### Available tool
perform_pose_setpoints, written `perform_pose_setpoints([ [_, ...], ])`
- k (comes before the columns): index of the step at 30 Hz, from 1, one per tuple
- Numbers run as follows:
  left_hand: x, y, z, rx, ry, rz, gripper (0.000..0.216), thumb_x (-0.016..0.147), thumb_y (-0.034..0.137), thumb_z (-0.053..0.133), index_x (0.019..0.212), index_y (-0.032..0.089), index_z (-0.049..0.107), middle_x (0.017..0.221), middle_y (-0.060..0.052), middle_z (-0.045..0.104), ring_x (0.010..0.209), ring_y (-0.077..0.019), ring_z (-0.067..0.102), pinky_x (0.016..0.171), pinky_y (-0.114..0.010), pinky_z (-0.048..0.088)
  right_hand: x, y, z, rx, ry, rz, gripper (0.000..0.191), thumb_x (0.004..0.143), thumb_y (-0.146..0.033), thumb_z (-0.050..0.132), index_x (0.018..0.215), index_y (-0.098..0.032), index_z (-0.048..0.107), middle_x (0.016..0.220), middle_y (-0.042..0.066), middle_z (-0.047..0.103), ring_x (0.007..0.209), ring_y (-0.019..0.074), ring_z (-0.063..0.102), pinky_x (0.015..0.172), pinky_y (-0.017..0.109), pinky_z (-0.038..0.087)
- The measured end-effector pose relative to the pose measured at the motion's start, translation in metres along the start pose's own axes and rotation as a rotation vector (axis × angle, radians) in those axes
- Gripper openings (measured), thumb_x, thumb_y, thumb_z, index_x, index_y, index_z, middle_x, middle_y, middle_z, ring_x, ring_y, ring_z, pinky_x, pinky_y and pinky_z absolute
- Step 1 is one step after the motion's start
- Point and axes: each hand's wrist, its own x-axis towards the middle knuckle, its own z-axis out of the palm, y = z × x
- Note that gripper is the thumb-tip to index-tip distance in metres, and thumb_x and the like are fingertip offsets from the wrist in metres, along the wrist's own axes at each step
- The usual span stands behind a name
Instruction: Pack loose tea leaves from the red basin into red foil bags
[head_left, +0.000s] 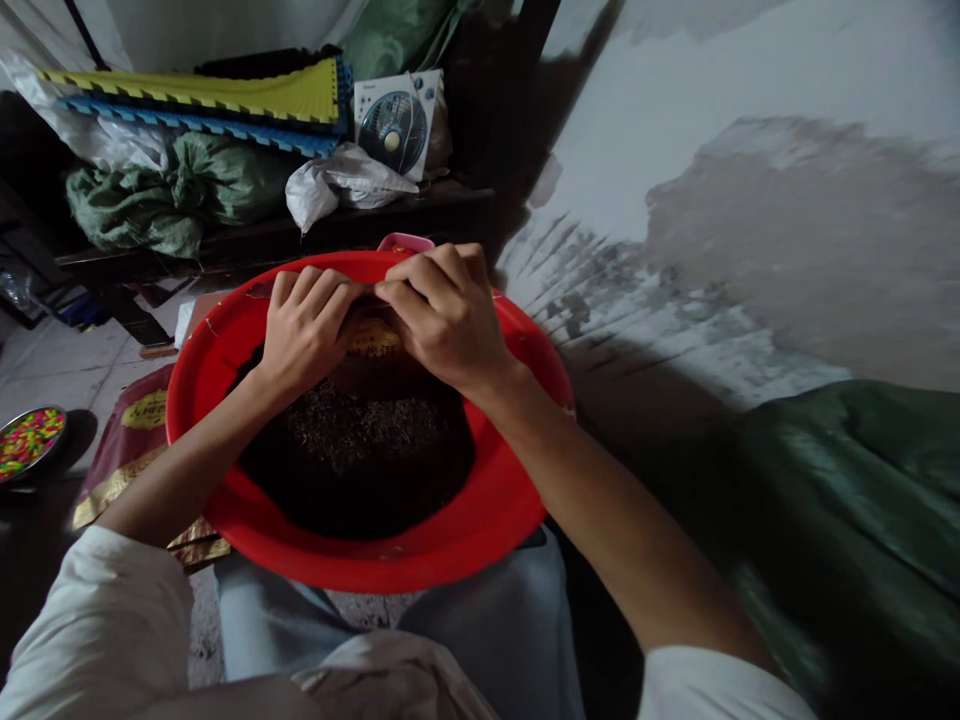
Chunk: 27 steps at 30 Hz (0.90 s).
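A red plastic basin [360,570] rests on my lap, holding a heap of dark, loose, crumbly material [360,460]. Above the heap, my left hand [306,332] and my right hand [444,318] meet, with their fingers pinched on the upper edge of a dark packet with a yellow label [373,338]. The hands hide most of the packet. Its lower end sits against the dark heap.
A maroon and gold bag [127,460] lies left of the basin, beyond it a round dish of multicoloured pieces [30,442]. Green sacks [176,195], foam mats [195,100] and a boxed fan [392,125] fill a shelf ahead. A green tarp [847,520] lies right, below a stained wall [750,250].
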Motion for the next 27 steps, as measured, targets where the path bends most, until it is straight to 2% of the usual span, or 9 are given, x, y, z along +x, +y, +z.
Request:
perform_pose_setpoints([
  [6, -0.001, 0.001, 0.004, -0.024, -0.023, 0.002, 0.034, 0.106, 0.048, 0.048, 0.125, 0.024, 0.060, 0.114, -0.011, 0.070, 0.120, -0.0334, 0.062, 0.111, -0.055, 0.038, 0.000, 0.000, 0.002, -0.018, -0.034, 0.005, 0.031, 0.110, -0.028, 0.039, 0.114, -0.027, 0.070, 0.108, 0.008, 0.069, 0.108, 0.0272, 0.060, 0.101, 0.052, 0.044],
  [15, 0.005, -0.004, -0.005, 0.038, -0.009, 0.027, 0.032, 0.107, 0.050, 0.047, 0.119, 0.024, 0.060, 0.111, -0.010, 0.069, 0.114, -0.0314, 0.064, 0.106, -0.054, 0.044, 0.001, 0.001, 0.000, -0.028, 0.034, 0.045, 0.033, 0.111, -0.032, 0.038, 0.114, -0.026, 0.070, 0.108, 0.009, 0.071, 0.108, 0.0271, 0.061, 0.099, 0.049, 0.047],
  [19, 0.008, -0.013, -0.008, 0.037, -0.002, 0.008, 0.030, 0.107, 0.048, 0.046, 0.117, 0.023, 0.061, 0.110, -0.011, 0.068, 0.115, -0.0326, 0.063, 0.106, -0.056, 0.043, 0.000, 0.007, 0.003, 0.023, 0.093, 0.089, 0.032, 0.110, -0.032, 0.039, 0.112, -0.025, 0.070, 0.108, 0.012, 0.069, 0.109, 0.0309, 0.062, 0.094, 0.051, 0.049],
  [27, 0.008, -0.013, -0.009, 0.002, -0.035, -0.016, 0.027, 0.108, 0.041, 0.045, 0.119, 0.024, 0.062, 0.111, -0.011, 0.069, 0.120, -0.0336, 0.061, 0.110, -0.058, 0.040, -0.003, 0.009, 0.005, -0.021, 0.075, 0.087, 0.027, 0.108, -0.030, 0.043, 0.110, -0.026, 0.069, 0.106, 0.011, 0.069, 0.110, 0.0318, 0.062, 0.096, 0.052, 0.049],
])
